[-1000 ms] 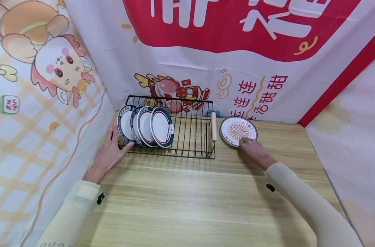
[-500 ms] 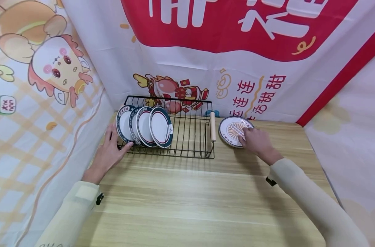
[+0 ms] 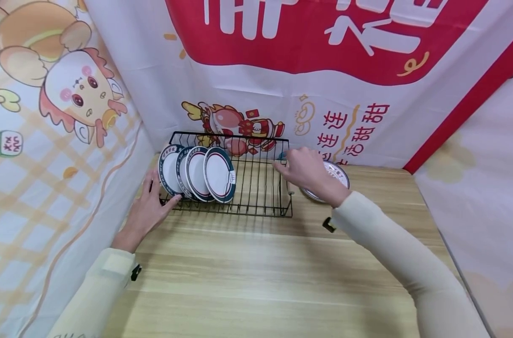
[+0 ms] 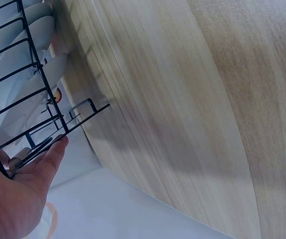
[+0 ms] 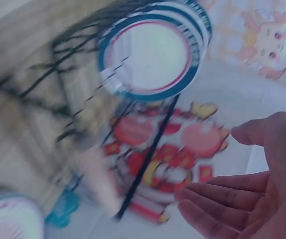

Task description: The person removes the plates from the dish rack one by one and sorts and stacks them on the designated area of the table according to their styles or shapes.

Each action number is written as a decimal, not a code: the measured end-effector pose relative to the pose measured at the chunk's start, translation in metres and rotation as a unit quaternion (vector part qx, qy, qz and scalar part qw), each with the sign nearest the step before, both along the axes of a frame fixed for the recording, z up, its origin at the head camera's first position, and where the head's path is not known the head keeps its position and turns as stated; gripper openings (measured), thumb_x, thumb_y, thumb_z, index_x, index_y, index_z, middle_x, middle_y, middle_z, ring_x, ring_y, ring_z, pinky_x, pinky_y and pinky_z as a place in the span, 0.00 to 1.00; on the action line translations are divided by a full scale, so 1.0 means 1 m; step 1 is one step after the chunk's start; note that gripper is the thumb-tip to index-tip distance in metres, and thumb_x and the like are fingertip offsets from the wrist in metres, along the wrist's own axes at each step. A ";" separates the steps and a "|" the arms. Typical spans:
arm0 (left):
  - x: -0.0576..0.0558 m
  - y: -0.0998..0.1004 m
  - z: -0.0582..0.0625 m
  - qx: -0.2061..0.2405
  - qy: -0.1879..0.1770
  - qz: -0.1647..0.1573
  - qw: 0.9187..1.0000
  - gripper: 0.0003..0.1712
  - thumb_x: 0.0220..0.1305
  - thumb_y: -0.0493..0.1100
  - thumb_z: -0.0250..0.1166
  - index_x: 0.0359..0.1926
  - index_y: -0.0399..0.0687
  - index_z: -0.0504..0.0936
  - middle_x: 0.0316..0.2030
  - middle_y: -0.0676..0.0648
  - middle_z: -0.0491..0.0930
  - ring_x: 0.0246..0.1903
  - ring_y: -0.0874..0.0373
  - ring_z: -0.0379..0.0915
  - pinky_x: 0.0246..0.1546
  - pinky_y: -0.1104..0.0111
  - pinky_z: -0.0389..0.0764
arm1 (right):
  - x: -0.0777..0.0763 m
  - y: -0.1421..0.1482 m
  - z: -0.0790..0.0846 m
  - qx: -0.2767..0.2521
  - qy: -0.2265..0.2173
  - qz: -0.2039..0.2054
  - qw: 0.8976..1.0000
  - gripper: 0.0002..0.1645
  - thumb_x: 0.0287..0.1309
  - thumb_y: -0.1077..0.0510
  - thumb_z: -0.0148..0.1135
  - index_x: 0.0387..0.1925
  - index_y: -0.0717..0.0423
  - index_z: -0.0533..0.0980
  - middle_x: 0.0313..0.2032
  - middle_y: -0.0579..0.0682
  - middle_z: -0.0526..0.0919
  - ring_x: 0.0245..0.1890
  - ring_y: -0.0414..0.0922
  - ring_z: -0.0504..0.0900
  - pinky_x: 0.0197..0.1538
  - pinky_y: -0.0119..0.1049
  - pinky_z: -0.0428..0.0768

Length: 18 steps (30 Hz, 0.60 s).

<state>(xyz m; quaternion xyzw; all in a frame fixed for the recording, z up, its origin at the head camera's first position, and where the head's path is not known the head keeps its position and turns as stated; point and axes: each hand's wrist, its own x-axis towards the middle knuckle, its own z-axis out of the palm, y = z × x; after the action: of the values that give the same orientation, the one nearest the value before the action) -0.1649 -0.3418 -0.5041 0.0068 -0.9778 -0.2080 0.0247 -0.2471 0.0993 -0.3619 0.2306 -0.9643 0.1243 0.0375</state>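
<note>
The rack [image 3: 256,206] stretches lengthwise leftward from the spread, empty right hand [image 3: 309,172] to the left hand [image 3: 148,209], which grips its far end.

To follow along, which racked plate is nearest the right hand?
The rightmost plate in the rack, white sticker on its rim; others sit farther left.
</note>
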 end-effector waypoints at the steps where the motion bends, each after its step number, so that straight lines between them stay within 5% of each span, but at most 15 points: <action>1: 0.000 0.000 0.000 0.000 0.000 0.001 1.000 0.63 0.75 0.76 0.49 0.84 0.47 0.24 0.84 0.43 0.21 0.62 0.11 0.62 0.57 0.23 0.67 | -0.001 -0.011 0.004 0.007 -0.003 0.004 1.000 0.29 0.74 0.37 0.59 0.25 0.54 0.76 0.19 0.46 0.71 0.18 0.43 0.70 0.23 0.36 0.73; 8: 0.001 0.001 -0.001 0.007 0.003 -0.002 1.000 0.62 0.75 0.75 0.50 0.84 0.47 0.23 0.84 0.42 0.21 0.63 0.12 0.62 0.59 0.22 0.65 | -0.011 -0.076 0.018 0.039 -0.071 0.031 0.996 0.36 0.73 0.35 0.60 0.14 0.47 0.62 0.14 0.41 0.57 0.15 0.39 0.56 0.20 0.33 0.60; 12: 0.001 0.001 -0.001 0.009 0.004 -0.001 1.000 0.62 0.75 0.75 0.50 0.84 0.47 0.23 0.84 0.42 0.21 0.62 0.11 0.61 0.58 0.23 0.67 | -0.017 -0.106 0.017 0.041 -0.100 0.039 0.993 0.34 0.73 0.33 0.60 0.19 0.51 0.71 0.15 0.42 0.60 0.16 0.40 0.61 0.20 0.33 0.61; 15: 0.001 0.001 0.000 0.007 0.005 -0.002 1.000 0.62 0.76 0.74 0.50 0.84 0.45 0.25 0.85 0.41 0.22 0.61 0.11 0.62 0.56 0.23 0.68 | -0.021 -0.125 0.010 0.052 -0.117 0.038 0.991 0.30 0.73 0.31 0.59 0.36 0.53 0.82 0.20 0.43 0.67 0.20 0.41 0.68 0.21 0.33 0.65; 18: 0.000 0.002 0.000 0.005 0.004 -0.004 1.000 0.62 0.76 0.75 0.49 0.84 0.44 0.25 0.85 0.41 0.22 0.60 0.10 0.62 0.55 0.23 0.69 | -0.025 -0.140 0.001 0.055 -0.138 0.035 0.988 0.30 0.73 0.30 0.58 0.32 0.51 0.80 0.19 0.42 0.66 0.19 0.40 0.66 0.21 0.32 0.64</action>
<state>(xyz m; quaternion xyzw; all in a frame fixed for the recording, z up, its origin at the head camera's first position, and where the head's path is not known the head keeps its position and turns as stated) -0.1645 -0.3403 -0.5044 0.0022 -0.9766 -0.2131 0.0274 -0.2721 -0.0406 -0.3609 0.2465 -0.9571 0.1024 -0.1127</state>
